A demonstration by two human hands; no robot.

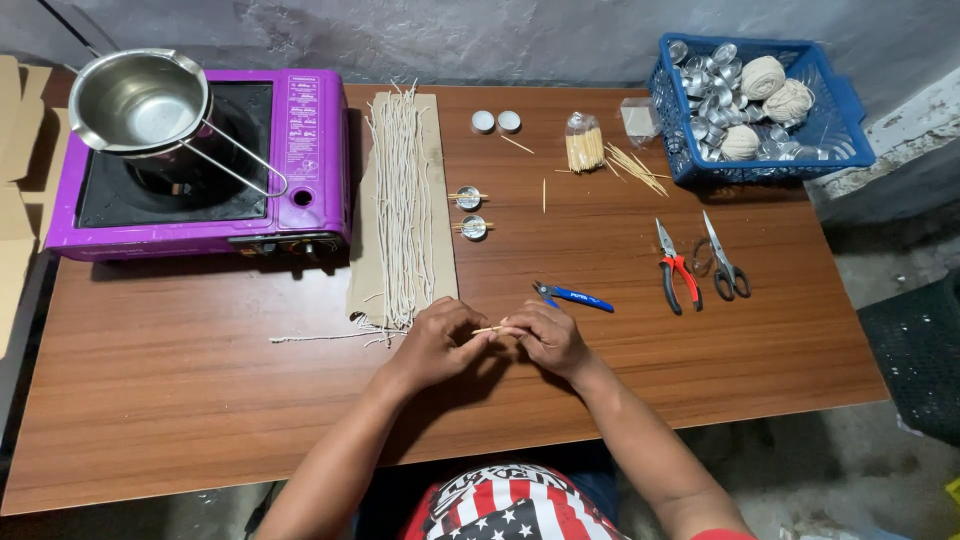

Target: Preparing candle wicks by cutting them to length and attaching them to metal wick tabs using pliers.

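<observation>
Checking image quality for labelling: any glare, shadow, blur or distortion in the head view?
Head view: sharp overall, even soft light; glare only on the steel pot; faint shadows under the left hand and right hand; wide-angle bowing shows along the table edges; the thin stick between the fingers is barely resolved.

Both forearms reach forward and angle inward, so the hands meet. The left hand is curled, knuckles up, fingertips pinched toward the right hand, which is also curled, its fingertips touching the left's.
</observation>
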